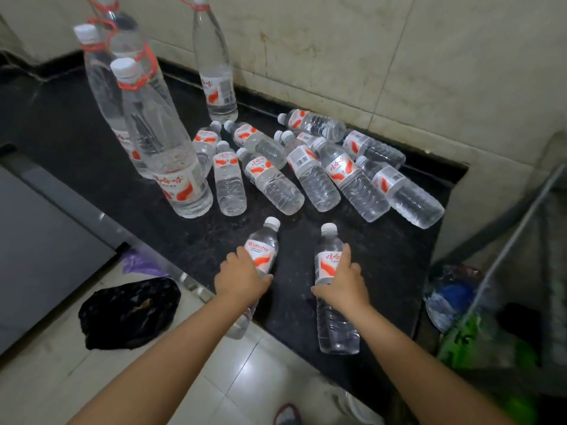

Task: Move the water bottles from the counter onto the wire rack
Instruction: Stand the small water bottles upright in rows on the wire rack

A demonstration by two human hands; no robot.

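Water bottles: two small ones are in hand at the near edge of the black counter (pixel 76 124). Both forearms reach forward and down from the bottom of the view, bare, wrists roughly level, palms facing down.

Left hand (pixel 241 279): fingers curled over the label of the left small bottle (pixel 264 240), thumb side toward the centre; the grip is closed round the bottle. This bottle leans, cap pointing away, its base past the counter edge above the floor tiles.

Right hand (pixel 343 283): fingers wrapped round the middle of the right small bottle (pixel 329 259), one finger stretched up along the label. The bottle's base also sticks out past the counter edge.

Count, small bottles lying on the counter beyond the hands: about ten in a loose cluster (pixel 319 176), some overlapping, so the count is not certain. Count, tall bottles standing upright with red neck rings: four, three grouped at the left (pixel 162 148) and one near the tiled wall (pixel 216 72).

A wire rack (pixel 515 237) shows at the right edge, blurred. A black bag (pixel 129 311) lies on the floor at the left.
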